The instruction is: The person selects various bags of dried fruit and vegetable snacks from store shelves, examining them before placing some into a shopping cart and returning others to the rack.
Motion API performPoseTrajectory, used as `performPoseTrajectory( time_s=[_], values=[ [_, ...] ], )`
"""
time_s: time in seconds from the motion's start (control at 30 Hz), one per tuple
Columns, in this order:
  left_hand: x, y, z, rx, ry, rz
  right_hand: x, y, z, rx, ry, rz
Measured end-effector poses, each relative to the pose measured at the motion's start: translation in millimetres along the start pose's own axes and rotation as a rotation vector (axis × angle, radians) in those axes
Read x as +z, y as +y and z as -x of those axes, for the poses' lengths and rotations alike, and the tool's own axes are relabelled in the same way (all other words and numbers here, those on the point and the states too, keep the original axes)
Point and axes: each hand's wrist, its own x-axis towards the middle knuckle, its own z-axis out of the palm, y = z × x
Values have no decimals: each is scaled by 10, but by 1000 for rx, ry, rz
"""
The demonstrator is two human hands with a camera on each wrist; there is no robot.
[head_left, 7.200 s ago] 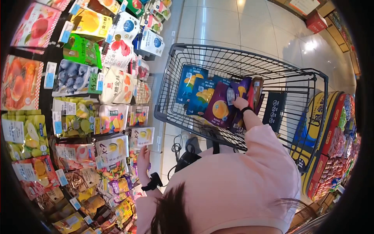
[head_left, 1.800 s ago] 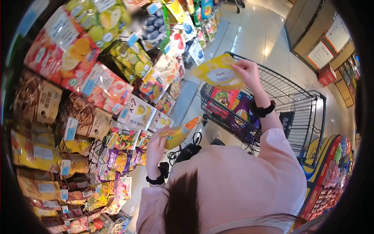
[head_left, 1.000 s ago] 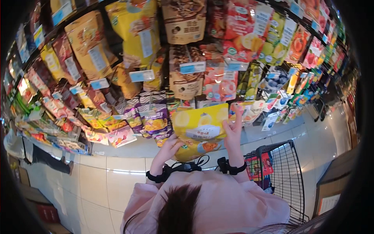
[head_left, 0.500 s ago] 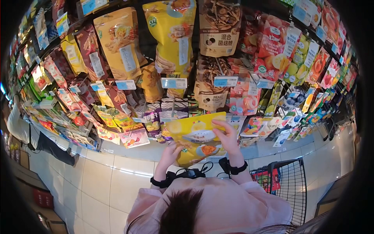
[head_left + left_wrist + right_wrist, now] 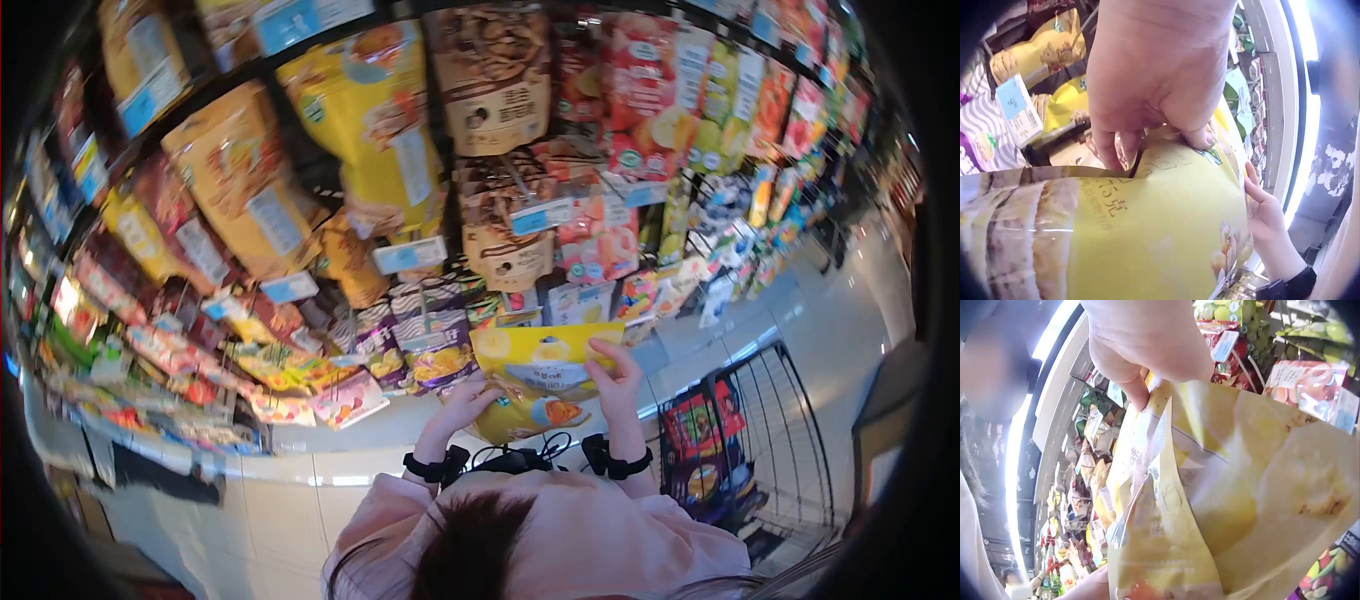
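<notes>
Two yellow snack pouches overlap in front of the chest in the head view. My right hand (image 5: 617,382) pinches the right edge of the upper pouch (image 5: 540,372), which has pale round slices printed on it. The lower pouch (image 5: 525,418) is gripped at its left side by my left hand (image 5: 465,407). Seen from the left wrist, the left fingers and thumb pinch the top of a plump yellow pouch (image 5: 1166,231). In the right wrist view, the right hand (image 5: 1147,340) holds the flatter pouch (image 5: 1260,456) by its upper part, with the other pouch (image 5: 1163,556) close against it.
Shelves of hanging snack bags stand ahead, among them a tall yellow pouch (image 5: 372,130), mushroom crisp bags (image 5: 495,95) and purple packs (image 5: 437,350). Price tags (image 5: 410,255) jut out on hooks. At right is a wire cart with a red pack (image 5: 705,415) and purple packs (image 5: 705,482) inside.
Earlier my right hand was in the cart, then held a yellow pouch over it while the left held another. The body has turned toward the shelf, and both pouches came together before the chest.
</notes>
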Motion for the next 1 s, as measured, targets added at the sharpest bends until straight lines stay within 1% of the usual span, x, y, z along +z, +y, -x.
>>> performPoseTrajectory(
  time_s=[0.07,0.1,0.2,0.23,0.33,0.37,0.43,0.53,0.57,0.6,0.63,0.67,0.7,0.73,0.77,0.8,0.83,0.87,0.9,0.93,0.97,1.0],
  values=[
    [115,-91,-128,178,-64,44,-137,-19,135,36,123,3],
    [144,-42,-156,73,-152,50,-197,-42,253,58,191,5],
    [267,59,-224,83,-312,141,-318,-247,504,87,291,-24],
    [346,-95,-237,106,-332,175,-309,-330,569,68,308,14],
    [263,23,-148,-108,-358,30,-261,-501,749,62,291,53],
    [294,-107,-103,104,-272,168,-187,-512,826,18,333,-1],
    [191,-34,27,62,-274,198,-28,-511,976,-89,402,-100],
    [-13,52,278,31,-288,208,234,-624,1422,-88,364,-441],
    [-64,18,398,2,-279,201,303,-534,1631,-29,392,-437],
    [-101,-32,533,-30,-270,193,357,-374,1865,70,405,-309],
    [-103,-57,667,-46,-244,252,417,-225,2118,179,412,-184],
    [-125,-84,832,-90,-289,236,519,-102,2430,304,410,-66],
    [-171,1,980,-137,-332,217,700,-166,2644,250,389,-251],
    [-243,38,1128,-174,-371,194,805,-136,2889,304,392,-214],
    [-268,-214,1243,-146,-418,185,874,-80,3106,346,392,-177],
    [-366,-189,1369,-125,-477,129,989,-73,3279,387,394,-144],
    [-459,-125,1491,-102,-537,76,1147,-214,3377,370,497,-263],
    [-507,-38,1587,-68,-588,37,1270,-306,3474,371,515,-265],
    [-551,128,1691,-28,-572,68,1333,-379,3542,364,524,-253],
    [-572,230,1749,-51,-589,115,1387,-424,3592,361,527,-241],
    [-624,290,1819,-83,-605,152,1469,-420,3633,324,578,-220],
    [-715,288,1890,-123,-619,178,1560,-419,3684,338,594,-191]
  ],
)
